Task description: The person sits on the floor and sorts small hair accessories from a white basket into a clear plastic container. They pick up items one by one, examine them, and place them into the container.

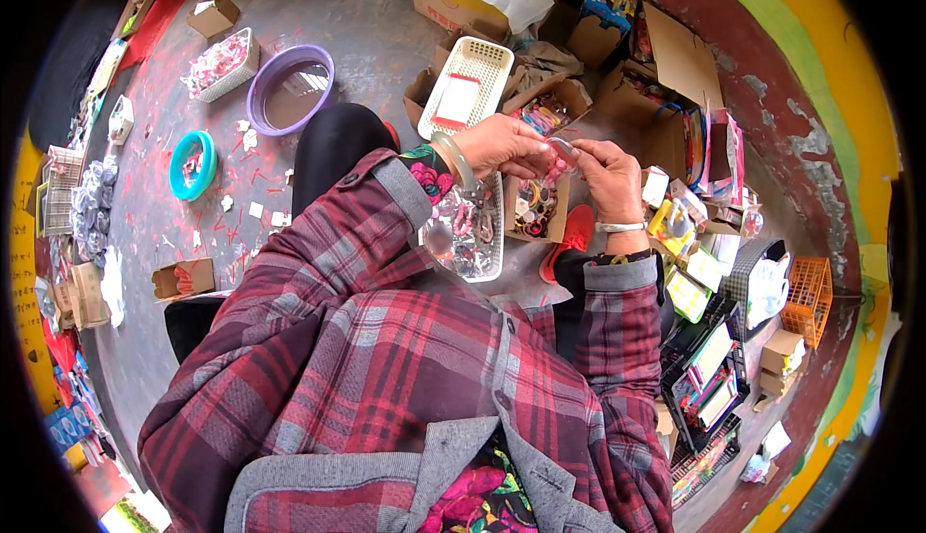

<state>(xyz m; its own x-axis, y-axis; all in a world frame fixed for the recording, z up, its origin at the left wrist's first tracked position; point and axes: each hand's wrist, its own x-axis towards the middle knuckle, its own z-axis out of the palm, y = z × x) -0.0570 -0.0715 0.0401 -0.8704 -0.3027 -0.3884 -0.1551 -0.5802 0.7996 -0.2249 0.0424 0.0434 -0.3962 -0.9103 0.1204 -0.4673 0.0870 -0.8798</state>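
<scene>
In front of me both hands meet over a small pink item (pixel 559 161), part of it shiny like clear plastic; its kind is too small to make out. My left hand (pixel 503 145), wearing a pale bangle, comes from the left with its fingers closed on the item. From the right, my right hand (pixel 610 178) pinches its other side. Below my hands, a white basket (pixel 499 261) contains small wrapped pieces. Beside it stands a cardboard box (pixel 554 231) of small colourful pieces. Farther off, a cream basket (pixel 470 54) carries a white and red card (pixel 457 101).
On the floor to the left are a purple basin (pixel 253 99) of water, a turquoise bowl (pixel 175 168), a basket of pink pieces (pixel 218 62) and red scraps. Cartons (pixel 666 137), a black crate (pixel 738 379) and an orange basket (pixel 808 300) crowd the right, along the wall.
</scene>
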